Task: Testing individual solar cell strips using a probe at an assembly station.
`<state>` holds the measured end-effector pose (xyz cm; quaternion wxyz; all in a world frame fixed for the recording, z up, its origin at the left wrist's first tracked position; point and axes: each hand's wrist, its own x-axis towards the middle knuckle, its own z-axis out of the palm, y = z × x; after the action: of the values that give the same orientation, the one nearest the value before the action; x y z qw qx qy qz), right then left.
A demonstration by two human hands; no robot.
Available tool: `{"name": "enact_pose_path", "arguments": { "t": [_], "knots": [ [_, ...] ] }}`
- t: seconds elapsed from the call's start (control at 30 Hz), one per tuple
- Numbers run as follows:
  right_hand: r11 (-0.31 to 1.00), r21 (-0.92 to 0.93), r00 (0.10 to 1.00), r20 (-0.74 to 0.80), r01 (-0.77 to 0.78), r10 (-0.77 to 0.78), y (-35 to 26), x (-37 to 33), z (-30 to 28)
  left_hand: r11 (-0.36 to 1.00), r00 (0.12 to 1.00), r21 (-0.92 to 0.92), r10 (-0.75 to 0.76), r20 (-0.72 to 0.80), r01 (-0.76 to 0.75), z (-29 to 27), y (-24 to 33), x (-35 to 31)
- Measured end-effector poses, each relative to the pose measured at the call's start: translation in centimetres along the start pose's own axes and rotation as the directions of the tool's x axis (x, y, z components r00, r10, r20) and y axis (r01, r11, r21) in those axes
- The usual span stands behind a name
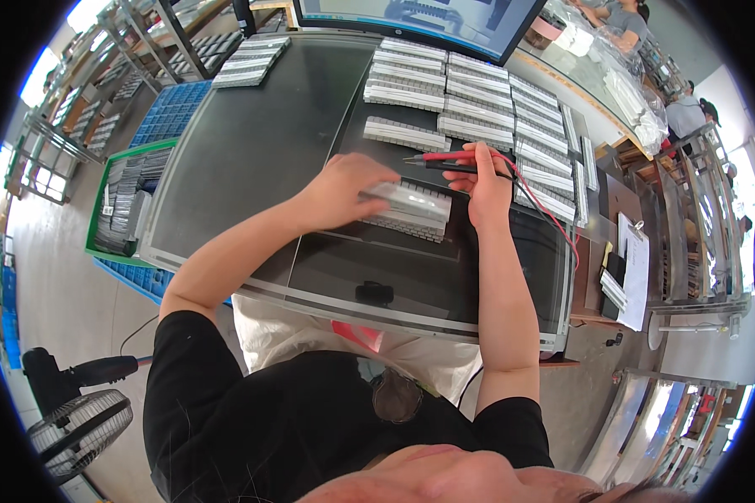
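Nearest the person, a small black block [374, 292] sits alone on the dark glass-topped desk [252, 142]. Just beyond it, the left hand [344, 191] lies flat over a grey row of cells wrapped in clear film [411, 210], fingers spread and pressing down on its left end rather than closing round it. The right hand [482, 186] is beside the pack's right end, fingers pinched shut on a pair of test probes [445, 161], one red and one black, whose tips point left above the pack; a red lead [554, 218] trails off to the right edge of the desk. The pack looks stiff and fairly dense, with a slick wrap, so it is probably best gripped by its long sides, not the film. Farther back, many similar grey packs [478, 92] lie in neat rows, and a monitor [411, 17] stands at the far edge. A green crate [126, 201] of parts sits on the floor to the left.
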<state>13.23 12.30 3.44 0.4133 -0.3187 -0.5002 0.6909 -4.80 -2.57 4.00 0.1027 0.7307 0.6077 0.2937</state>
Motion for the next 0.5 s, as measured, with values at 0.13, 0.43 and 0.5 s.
{"name": "enact_pose_path", "arguments": {
  "t": [0.13,0.43,0.5],
  "knots": [
    [0.999,-0.03,1.0,-0.003,0.015,-0.015,0.2,0.1,-0.5,0.996,0.998,0.084,0.028,0.048,-0.032,0.7,0.8,-1.1],
    [0.999,0.022,0.999,0.007,-0.034,0.034,0.4,0.3,0.3,0.935,0.974,0.355,0.086,-0.208,-0.007,0.1,-4.8,5.0],
    [0.999,0.037,1.0,0.013,-0.023,0.023,0.8,0.5,0.2,0.931,0.985,0.361,0.015,-0.174,0.049,0.4,-4.7,5.6]
  ]
}}
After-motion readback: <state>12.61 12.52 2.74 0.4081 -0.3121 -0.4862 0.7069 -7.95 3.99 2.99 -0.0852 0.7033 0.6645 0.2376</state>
